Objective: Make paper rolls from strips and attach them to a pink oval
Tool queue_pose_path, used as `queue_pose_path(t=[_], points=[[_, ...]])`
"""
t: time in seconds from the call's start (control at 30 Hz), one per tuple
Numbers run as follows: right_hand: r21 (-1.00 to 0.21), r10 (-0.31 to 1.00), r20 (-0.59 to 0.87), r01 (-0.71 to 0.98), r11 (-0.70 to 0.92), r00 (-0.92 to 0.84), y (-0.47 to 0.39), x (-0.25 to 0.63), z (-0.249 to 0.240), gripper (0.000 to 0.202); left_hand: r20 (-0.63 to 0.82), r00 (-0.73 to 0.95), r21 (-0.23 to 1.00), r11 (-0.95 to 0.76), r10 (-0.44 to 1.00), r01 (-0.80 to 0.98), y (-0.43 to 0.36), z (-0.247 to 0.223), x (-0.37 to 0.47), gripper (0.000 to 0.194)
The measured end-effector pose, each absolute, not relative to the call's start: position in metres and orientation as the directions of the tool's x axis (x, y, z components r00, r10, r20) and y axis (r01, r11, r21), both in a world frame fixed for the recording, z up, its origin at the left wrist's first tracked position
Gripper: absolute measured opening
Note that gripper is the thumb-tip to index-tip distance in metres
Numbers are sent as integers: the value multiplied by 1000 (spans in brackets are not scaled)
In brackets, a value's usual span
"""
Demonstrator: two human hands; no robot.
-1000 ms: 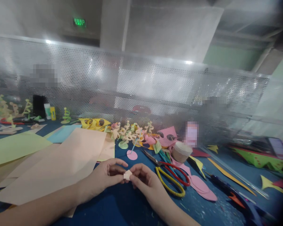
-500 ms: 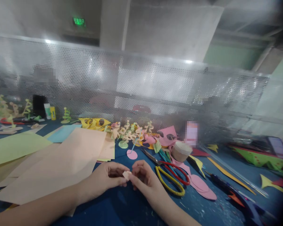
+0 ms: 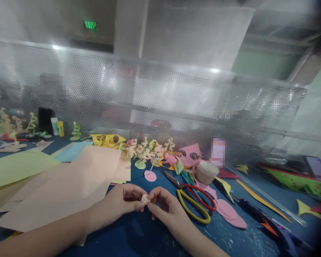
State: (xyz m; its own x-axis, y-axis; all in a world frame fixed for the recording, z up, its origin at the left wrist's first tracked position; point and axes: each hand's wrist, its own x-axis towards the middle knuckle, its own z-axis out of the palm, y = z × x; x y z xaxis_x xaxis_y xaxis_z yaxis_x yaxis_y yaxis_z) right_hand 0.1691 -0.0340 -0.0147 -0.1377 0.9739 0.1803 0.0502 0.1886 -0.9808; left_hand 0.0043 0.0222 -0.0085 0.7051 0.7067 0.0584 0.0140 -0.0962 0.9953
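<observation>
Between my two hands is a small pale peach piece of paper (image 3: 144, 199), folded or rolled small. My left hand (image 3: 127, 199) pinches it from the left with thumb and forefinger. From the other side my right hand (image 3: 163, 204) grips its edge, thumb below and fingers curled. Just beyond my fingers stands a light blue stick on a pink paper disc (image 3: 150, 175). Scissors (image 3: 194, 200) with one red and one yellow handle lie beside my right hand. Large peach paper sheets (image 3: 66, 182) spread out under and beyond my left forearm.
Curled paper trees (image 3: 147, 151) cluster at the back. Right of the scissors lie pink paper ovals (image 3: 231, 213), a roll of white tape (image 3: 207, 172) and a dark blue glue gun (image 3: 267, 223). Glue sticks (image 3: 60, 128) stand back left. A perforated metal panel (image 3: 173, 92) rises behind the table.
The paper piece between my fingers has turned and looks more compact, its flat pale corner no longer showing. My right fingers have shifted slightly around it; both hands stay in place.
</observation>
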Motion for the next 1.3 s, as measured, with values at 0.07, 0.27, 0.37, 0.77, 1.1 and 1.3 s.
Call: queue_pose_path(t=[0.07, 0.27, 0.37, 0.77, 1.1, 1.3], points=[[-983, 976, 167, 53, 176, -137, -33, 169, -15, 32, 64, 708, 995, -97, 703, 7, 23, -10, 4, 20], [-983, 976, 169, 43, 176, -139, -32, 170, -19, 32, 59, 711, 995, -101, 701, 18, 22, -8, 5, 21], [-984, 977, 166, 40, 172, -131, -31, 170, -18, 33, 78, 713, 993, -116, 697, 4, 20, -5, 6, 23], [-990, 983, 136, 22, 140, -126, -32, 171, -17, 35, 63, 731, 994, -106, 680, 14, 19, -5, 5, 23], [-980, 995, 102, 169, 104, -20, -29, 183, 5, 47, 83, 681, 996, -77, 727, -40, 24, -10, 8, 22], [-86, 962, 248, 992, -93, 112, -27, 259, 10, 16, 38, 636, 999, -38, 771, -13, 22, -8, 7, 23]])
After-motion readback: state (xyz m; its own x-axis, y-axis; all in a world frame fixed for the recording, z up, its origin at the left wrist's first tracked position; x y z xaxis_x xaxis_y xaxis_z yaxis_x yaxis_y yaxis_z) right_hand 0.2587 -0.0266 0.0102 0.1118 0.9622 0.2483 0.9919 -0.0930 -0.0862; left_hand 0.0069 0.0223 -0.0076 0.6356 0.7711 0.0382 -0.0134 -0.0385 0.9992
